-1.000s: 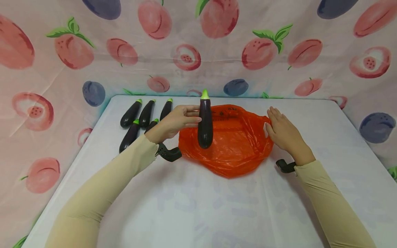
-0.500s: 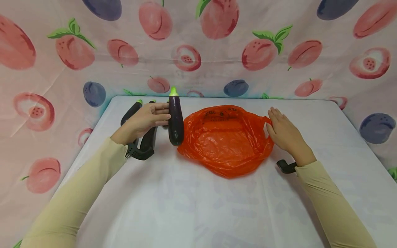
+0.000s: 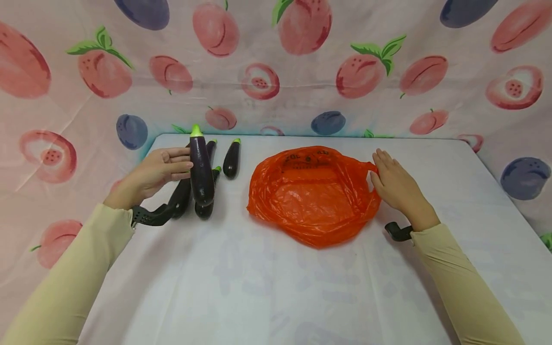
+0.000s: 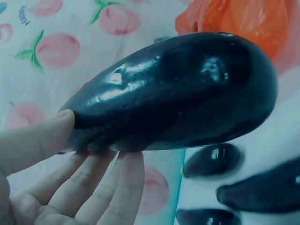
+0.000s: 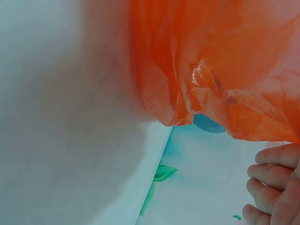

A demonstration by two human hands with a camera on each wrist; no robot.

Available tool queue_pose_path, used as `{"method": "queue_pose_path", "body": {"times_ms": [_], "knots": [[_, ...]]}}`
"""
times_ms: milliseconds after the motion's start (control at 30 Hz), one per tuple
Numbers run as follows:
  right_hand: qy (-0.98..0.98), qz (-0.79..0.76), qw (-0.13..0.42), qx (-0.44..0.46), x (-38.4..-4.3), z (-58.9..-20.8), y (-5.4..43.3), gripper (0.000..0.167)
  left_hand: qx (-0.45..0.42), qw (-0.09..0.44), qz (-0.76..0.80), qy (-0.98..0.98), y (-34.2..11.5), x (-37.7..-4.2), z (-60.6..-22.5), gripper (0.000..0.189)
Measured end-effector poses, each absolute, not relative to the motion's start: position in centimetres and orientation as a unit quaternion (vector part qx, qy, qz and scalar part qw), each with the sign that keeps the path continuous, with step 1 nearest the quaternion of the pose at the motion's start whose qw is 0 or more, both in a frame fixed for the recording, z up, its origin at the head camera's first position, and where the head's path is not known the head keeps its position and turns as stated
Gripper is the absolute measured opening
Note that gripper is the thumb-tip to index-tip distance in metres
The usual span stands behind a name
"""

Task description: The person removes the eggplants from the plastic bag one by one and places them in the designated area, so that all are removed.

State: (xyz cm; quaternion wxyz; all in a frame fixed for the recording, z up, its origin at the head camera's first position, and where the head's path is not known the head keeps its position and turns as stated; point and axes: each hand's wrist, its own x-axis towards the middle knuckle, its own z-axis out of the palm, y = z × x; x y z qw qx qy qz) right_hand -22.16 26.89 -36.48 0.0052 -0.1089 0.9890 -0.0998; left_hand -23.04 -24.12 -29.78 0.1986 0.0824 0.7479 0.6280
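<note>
My left hand [image 3: 153, 175] pinches a dark purple eggplant [image 3: 201, 170] near its green stem end, thumb on one side and fingers on the other. The eggplant is held upright in the head view, overlapping other eggplants on the table. The left wrist view shows its glossy body [image 4: 187, 93], with the stem end behind the thumb. My right hand [image 3: 398, 187] lies with straight fingers against the right handle of an orange plastic bag [image 3: 316, 203], whose mouth stands wide. In the right wrist view its fingers [image 5: 269, 176] show just under the bag's edge.
More eggplants lie on the white table [image 3: 280, 287] at the left, partly hidden behind the held one. A single eggplant [image 3: 231, 159] lies a little apart, left of the bag. A fruit-print cloth [image 3: 297, 91] hangs behind the table.
My left hand has carried the eggplant leftward, from over the bag's left part to over the eggplants on the left. The right hand and bag have stayed in place.
</note>
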Motion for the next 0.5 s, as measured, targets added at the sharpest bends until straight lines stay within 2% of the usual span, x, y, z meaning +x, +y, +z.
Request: {"method": "queue_pose_path", "body": {"times_ms": [167, 400, 500], "knots": [[0.988, -0.104, 0.007, -0.111, -22.2, -36.5, 26.8, 0.060, 0.092, 0.201, 0.653, 0.724, -26.1, -22.8, -30.3, 0.065], [0.988, -0.105, 0.006, -0.110, -22.1, -36.5, 26.8, 0.060, 0.093, 0.204, 0.673, 0.704, -28.9, -23.2, -31.1, 0.035], [0.989, -0.104, 0.006, -0.109, -22.1, -36.6, 26.9, 0.060, 0.087, 0.205, 0.670, 0.708, -30.2, -23.4, -31.3, 0.031]]}}
